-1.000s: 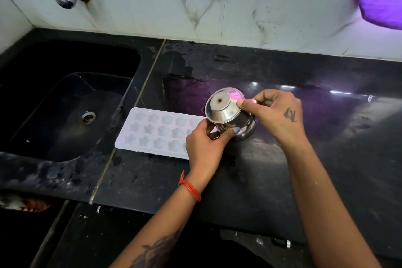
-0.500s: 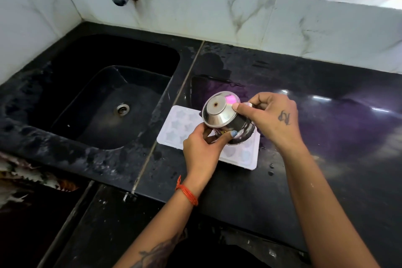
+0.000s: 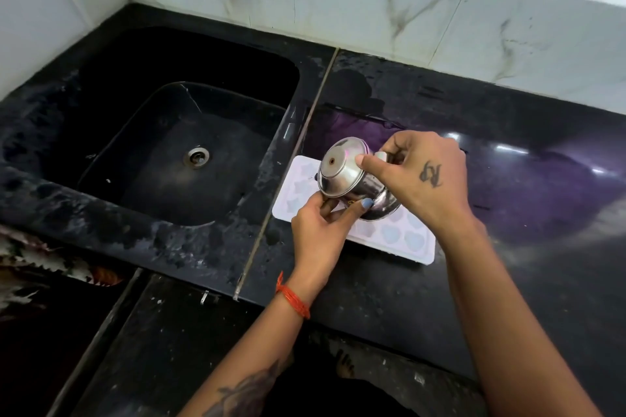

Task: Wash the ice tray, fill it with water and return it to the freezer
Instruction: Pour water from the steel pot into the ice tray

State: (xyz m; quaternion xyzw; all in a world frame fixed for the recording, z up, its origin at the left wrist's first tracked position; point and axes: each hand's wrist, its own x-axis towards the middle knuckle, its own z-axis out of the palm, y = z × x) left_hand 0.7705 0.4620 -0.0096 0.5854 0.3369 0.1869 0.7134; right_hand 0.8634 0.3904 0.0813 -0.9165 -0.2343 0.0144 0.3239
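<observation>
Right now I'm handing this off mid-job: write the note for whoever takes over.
Left hand: grips the steel vessel from below, at its lower edge.
Right hand: fingers curled on the vessel's upper side.
The vessel is tipped on its side, base toward the sink, above the white ice tray, which lies flat on the black counter right of the sink.
Done: tray set out; some cells look filled.
Left: finish filling, carry it level to the freezer. No water stream visible.

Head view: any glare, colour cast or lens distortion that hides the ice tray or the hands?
Head view: bright highlights and a purple sheen glare off the black countertop; wide-angle bending curves its edges; the steel pot mirrors pink light. The ice tray stays readable, partly covered by the left hand and right hand.
</observation>
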